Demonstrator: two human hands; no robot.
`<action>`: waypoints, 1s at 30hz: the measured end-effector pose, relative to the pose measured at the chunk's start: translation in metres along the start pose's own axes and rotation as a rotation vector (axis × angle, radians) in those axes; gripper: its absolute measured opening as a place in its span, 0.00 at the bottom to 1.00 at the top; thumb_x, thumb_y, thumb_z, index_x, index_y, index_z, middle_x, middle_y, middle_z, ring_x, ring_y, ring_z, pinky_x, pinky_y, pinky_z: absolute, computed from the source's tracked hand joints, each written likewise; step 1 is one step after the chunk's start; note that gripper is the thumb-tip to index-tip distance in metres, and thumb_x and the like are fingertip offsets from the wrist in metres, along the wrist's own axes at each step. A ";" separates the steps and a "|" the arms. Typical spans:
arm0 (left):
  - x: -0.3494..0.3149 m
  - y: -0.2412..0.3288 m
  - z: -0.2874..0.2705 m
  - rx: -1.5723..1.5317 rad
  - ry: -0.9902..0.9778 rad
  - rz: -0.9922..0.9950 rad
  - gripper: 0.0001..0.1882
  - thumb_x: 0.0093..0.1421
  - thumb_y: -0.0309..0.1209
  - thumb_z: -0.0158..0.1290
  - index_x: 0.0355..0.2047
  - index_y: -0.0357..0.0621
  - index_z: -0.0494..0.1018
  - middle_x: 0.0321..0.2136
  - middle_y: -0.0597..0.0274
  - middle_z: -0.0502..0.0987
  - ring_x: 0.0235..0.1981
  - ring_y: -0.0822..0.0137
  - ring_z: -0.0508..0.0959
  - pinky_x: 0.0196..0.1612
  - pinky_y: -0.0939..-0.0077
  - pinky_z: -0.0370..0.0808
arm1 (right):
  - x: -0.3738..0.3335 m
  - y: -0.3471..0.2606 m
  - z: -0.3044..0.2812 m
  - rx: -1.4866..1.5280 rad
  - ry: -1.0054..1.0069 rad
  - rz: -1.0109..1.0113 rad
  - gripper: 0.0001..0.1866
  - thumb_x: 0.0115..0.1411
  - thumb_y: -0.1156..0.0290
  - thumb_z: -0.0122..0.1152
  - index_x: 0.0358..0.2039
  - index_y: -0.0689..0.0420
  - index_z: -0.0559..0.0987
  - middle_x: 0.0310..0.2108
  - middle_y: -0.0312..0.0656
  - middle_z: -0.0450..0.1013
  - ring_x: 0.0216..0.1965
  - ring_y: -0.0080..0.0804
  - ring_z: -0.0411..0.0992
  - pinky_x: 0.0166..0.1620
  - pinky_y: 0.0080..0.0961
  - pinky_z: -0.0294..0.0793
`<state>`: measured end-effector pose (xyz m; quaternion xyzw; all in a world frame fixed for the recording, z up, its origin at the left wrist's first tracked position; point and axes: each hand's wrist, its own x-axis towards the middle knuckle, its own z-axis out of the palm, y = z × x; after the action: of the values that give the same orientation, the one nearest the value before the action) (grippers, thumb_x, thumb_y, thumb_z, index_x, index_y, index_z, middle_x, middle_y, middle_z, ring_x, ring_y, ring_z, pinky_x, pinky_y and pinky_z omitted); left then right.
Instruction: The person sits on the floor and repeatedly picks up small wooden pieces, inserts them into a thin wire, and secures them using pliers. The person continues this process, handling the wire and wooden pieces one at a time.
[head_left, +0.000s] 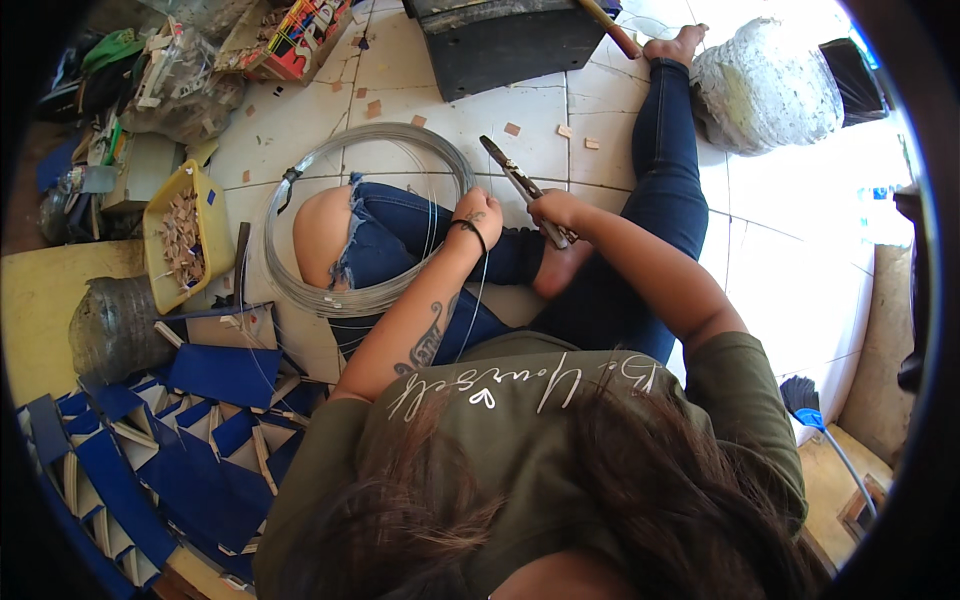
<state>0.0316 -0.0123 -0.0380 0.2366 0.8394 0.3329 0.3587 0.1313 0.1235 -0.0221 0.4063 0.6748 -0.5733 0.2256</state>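
A large coil of thin grey wire lies over my bent, bare knee. My left hand is closed on the wire at the coil's right side. One loose strand hangs from that fist toward my lap. Just to the right, my right hand is wrapped round what looks like a pair of metal pliers. Their long, worn end points up and to the left, and the other end shows below my fingers. The two hands are apart, and the pliers do not touch the coil. My fingers hide part of the tool's grip.
A yellow tub of small wooden pieces stands at left. Below it are many blue-covered panels. A black box with a wooden handle on it stands ahead. A wrapped bundle sits far right. Wood chips dot the tiles.
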 end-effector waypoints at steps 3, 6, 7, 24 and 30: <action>-0.007 0.010 0.000 0.276 0.058 0.113 0.14 0.55 0.33 0.42 0.34 0.33 0.68 0.27 0.44 0.74 0.31 0.53 0.74 0.37 0.67 0.70 | -0.001 -0.005 0.003 -0.120 0.054 0.079 0.09 0.37 0.71 0.49 0.14 0.64 0.72 0.14 0.47 0.69 0.14 0.35 0.69 0.19 0.30 0.68; -0.013 0.016 0.001 0.239 0.015 0.028 0.15 0.55 0.33 0.42 0.33 0.32 0.69 0.31 0.40 0.72 0.37 0.47 0.72 0.41 0.64 0.68 | 0.001 -0.005 0.004 -0.130 0.002 0.062 0.09 0.38 0.70 0.49 0.14 0.64 0.72 0.14 0.47 0.69 0.13 0.35 0.68 0.18 0.31 0.68; -0.012 0.016 0.001 0.229 0.037 0.036 0.15 0.54 0.33 0.42 0.33 0.32 0.69 0.31 0.39 0.72 0.37 0.47 0.72 0.41 0.64 0.68 | 0.001 -0.004 0.003 -0.121 0.014 0.063 0.09 0.39 0.70 0.49 0.15 0.64 0.72 0.15 0.47 0.69 0.14 0.35 0.69 0.19 0.30 0.68; -0.023 0.022 -0.013 -0.561 -0.061 0.176 0.07 0.61 0.30 0.39 0.33 0.39 0.64 0.12 0.70 0.63 0.09 0.82 0.57 0.11 0.86 0.53 | -0.073 0.005 -0.033 0.330 -0.353 -0.145 0.35 0.41 0.78 0.44 0.54 0.67 0.55 0.47 0.49 0.62 0.42 0.34 0.66 0.43 0.24 0.68; -0.029 0.027 -0.017 -0.440 -0.041 0.217 0.07 0.60 0.29 0.39 0.31 0.38 0.66 0.12 0.71 0.65 0.12 0.82 0.59 0.16 0.86 0.56 | -0.066 0.004 -0.031 0.230 -0.282 -0.195 0.27 0.43 0.74 0.47 0.48 0.63 0.64 0.40 0.43 0.68 0.36 0.28 0.68 0.40 0.21 0.68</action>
<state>0.0410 -0.0194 0.0031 0.2482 0.7088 0.5396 0.3806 0.1773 0.1339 0.0337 0.2777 0.6028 -0.7169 0.2135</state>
